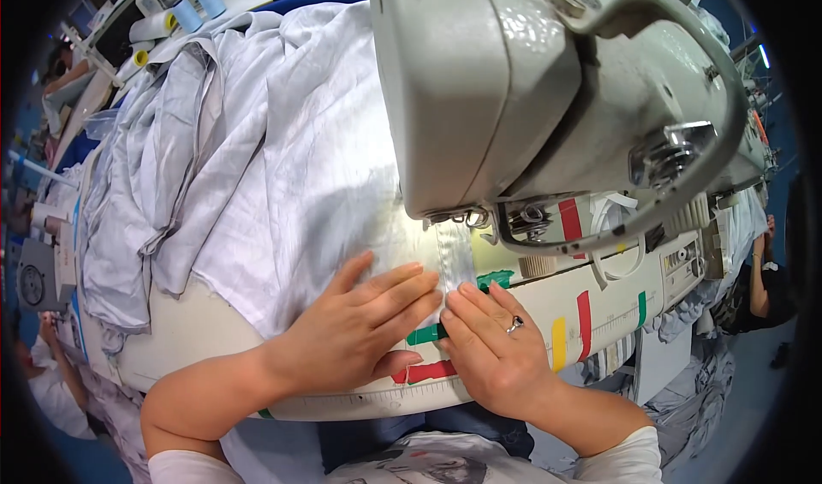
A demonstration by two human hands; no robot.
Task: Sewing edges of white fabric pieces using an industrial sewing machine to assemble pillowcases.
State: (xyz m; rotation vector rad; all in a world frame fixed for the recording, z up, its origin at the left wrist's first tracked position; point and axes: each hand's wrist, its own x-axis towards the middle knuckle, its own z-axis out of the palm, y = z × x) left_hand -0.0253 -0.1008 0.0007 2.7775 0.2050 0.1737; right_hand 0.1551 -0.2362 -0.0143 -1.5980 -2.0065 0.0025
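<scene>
A white cloth (330, 124) is spread over the sewing machine's table, its narrow seamed edge (454, 257) running under the machine head. My left hand (368, 325) lies flat on the near part of this cloth, fingers stretched toward the seam and thumb apart. Beside it, my right hand (497, 347), with a ring on one finger, rests its outstretched fingertips at the cloth's near edge. Its thumb is hidden. The fingertips of both hands almost meet, just in front of the sewing machine (462, 98). The needle area is partly hidden by the machine head.
Coloured tape strips, such as a red one (584, 325), and a printed ruler mark the pale table (214, 347). Blue thread spools (210, 0) stand at the far left. A control panel (682, 265) sits at right. Other people work at both sides.
</scene>
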